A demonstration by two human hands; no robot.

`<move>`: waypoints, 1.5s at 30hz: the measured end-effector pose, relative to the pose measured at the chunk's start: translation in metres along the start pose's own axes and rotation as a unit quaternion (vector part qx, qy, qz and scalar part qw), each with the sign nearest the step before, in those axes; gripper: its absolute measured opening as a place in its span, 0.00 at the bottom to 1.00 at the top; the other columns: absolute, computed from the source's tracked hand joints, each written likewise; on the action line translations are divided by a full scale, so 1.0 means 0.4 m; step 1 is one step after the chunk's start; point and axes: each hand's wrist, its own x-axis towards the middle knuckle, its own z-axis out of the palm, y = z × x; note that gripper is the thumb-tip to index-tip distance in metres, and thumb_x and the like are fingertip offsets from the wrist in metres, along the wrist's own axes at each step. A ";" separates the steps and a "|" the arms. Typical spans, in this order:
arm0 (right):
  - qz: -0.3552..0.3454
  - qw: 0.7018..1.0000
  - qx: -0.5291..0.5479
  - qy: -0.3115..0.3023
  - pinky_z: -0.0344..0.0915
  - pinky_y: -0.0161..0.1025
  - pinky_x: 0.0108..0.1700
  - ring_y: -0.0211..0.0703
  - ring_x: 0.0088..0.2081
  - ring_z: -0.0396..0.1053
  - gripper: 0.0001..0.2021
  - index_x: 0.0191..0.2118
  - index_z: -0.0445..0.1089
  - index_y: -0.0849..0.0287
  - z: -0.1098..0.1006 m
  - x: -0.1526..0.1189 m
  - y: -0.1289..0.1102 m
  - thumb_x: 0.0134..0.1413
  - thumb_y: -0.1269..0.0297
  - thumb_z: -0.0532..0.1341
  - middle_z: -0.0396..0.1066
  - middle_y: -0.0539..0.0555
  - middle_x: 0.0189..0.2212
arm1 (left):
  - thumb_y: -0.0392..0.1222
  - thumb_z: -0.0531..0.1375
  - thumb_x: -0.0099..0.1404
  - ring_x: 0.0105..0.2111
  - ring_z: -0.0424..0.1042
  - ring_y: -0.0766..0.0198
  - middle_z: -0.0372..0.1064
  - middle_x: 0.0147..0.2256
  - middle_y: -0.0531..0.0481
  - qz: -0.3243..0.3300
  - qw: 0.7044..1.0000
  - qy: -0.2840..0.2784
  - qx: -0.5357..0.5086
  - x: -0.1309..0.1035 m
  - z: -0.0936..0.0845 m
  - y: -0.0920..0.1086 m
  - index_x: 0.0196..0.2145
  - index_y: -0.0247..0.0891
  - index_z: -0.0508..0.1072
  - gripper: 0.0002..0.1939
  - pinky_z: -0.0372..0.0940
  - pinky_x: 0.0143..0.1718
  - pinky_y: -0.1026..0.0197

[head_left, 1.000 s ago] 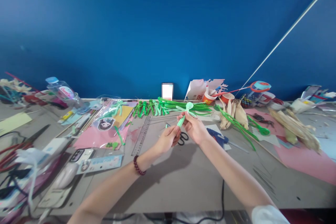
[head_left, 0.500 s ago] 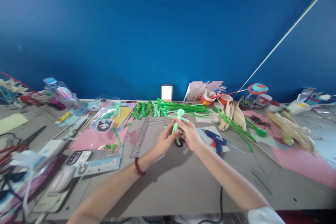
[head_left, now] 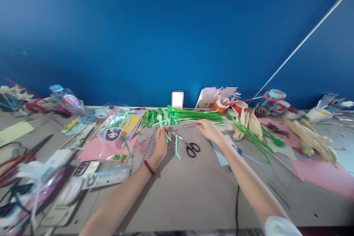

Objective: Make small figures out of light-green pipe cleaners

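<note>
1. Since it's fuzzy wire, pale-green pipe-cleaner figure [head_left: 159, 118] probably handles light, bendy, non-slip.
2. Left hand [head_left: 161, 143]: fingers clamped on its lower part; torso likely best hold.
3. Right hand [head_left: 208, 131] near green pipe-cleaner bundle [head_left: 193, 113]; finger closure: can't tell.

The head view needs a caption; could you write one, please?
Left hand holding a pale-green figure, right hand near the green stems.

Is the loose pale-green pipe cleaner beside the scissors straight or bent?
Bent: the pale-green pipe cleaner has a kink, its near end angling right.
</note>
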 end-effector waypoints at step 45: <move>-0.015 0.998 -0.054 -0.021 0.64 0.35 0.37 0.47 0.36 0.72 0.19 0.48 0.69 0.64 -0.093 0.265 0.093 0.52 0.61 0.58 0.76 0.55 0.34 | 0.51 0.51 0.66 0.23 0.59 0.68 0.60 0.20 0.54 -0.040 0.998 -0.042 0.002 0.003 -0.005 -0.007 0.23 0.38 0.65 0.18 0.55 0.26 0.65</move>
